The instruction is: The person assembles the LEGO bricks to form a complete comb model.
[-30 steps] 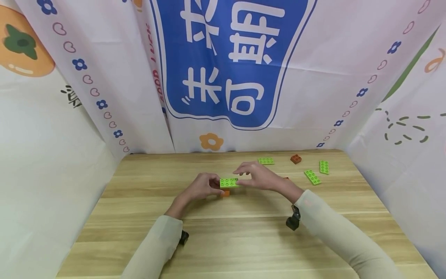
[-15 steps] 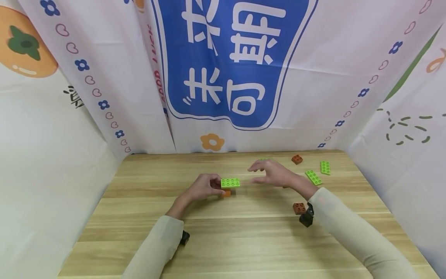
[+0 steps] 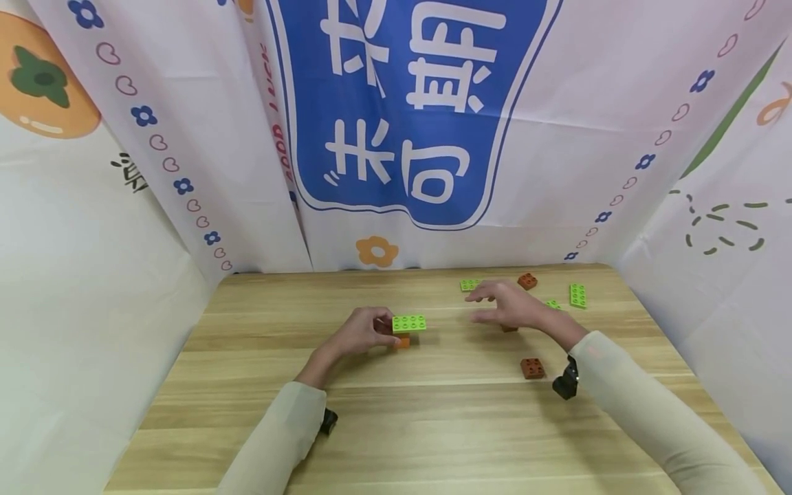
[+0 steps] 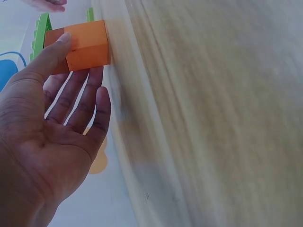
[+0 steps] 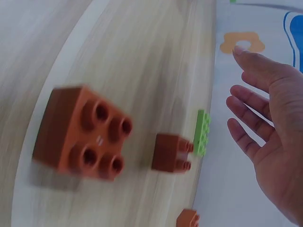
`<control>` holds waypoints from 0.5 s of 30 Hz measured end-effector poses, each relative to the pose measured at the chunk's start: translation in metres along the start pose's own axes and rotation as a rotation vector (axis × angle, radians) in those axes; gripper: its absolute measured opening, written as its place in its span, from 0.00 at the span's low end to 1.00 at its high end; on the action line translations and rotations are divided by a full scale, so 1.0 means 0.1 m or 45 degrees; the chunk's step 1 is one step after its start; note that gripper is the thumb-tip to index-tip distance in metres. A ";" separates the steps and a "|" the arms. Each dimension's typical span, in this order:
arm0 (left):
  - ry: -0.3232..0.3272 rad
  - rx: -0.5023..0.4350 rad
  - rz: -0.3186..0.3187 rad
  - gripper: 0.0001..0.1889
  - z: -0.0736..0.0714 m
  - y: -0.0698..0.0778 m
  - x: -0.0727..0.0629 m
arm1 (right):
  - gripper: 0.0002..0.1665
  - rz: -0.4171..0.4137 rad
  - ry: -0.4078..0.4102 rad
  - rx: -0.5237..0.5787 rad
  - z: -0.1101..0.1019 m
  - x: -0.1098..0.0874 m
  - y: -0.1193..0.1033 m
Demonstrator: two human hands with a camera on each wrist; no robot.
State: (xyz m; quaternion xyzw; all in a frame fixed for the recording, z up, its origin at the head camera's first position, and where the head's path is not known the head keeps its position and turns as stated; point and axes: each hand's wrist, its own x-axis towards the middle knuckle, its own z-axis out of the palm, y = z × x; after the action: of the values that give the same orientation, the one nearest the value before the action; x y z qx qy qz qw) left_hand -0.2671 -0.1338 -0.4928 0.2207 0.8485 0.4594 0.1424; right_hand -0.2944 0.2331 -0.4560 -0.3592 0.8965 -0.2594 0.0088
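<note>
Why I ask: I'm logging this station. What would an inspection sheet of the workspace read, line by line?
Surface: wood-grain tabletop.
Job's things: stack of a lime-green eight-stud plate, a darker orange-brown brick and an orange brick; three red-brown bricks and three lime-green plates lie loose.
Clutter: nothing seen besides the loose pieces.
Hands: left hand grips the stack; right hand holds nothing; black wrist cameras on both.
Cables: nothing seen.
Surroundings: printed fabric walls; blue panel with white characters behind.
</note>
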 end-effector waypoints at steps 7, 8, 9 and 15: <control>-0.001 0.024 -0.002 0.12 -0.01 0.00 0.01 | 0.23 0.055 -0.008 0.045 -0.02 -0.12 0.16; -0.001 0.030 -0.001 0.12 -0.01 0.00 0.01 | 0.22 0.058 -0.008 0.039 -0.03 -0.14 0.18; -0.001 0.034 0.001 0.13 -0.01 0.00 0.01 | 0.23 0.066 -0.011 0.038 -0.03 -0.16 0.20; 0.002 0.053 0.010 0.13 -0.01 0.00 0.00 | 0.26 0.117 -0.025 0.045 -0.08 -0.28 0.28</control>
State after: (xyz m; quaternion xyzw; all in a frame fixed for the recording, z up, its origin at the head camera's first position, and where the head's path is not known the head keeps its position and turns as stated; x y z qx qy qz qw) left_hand -0.2673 -0.1343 -0.4923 0.2264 0.8572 0.4423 0.1353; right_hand -0.2930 0.2724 -0.4674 -0.3198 0.9072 -0.2708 0.0359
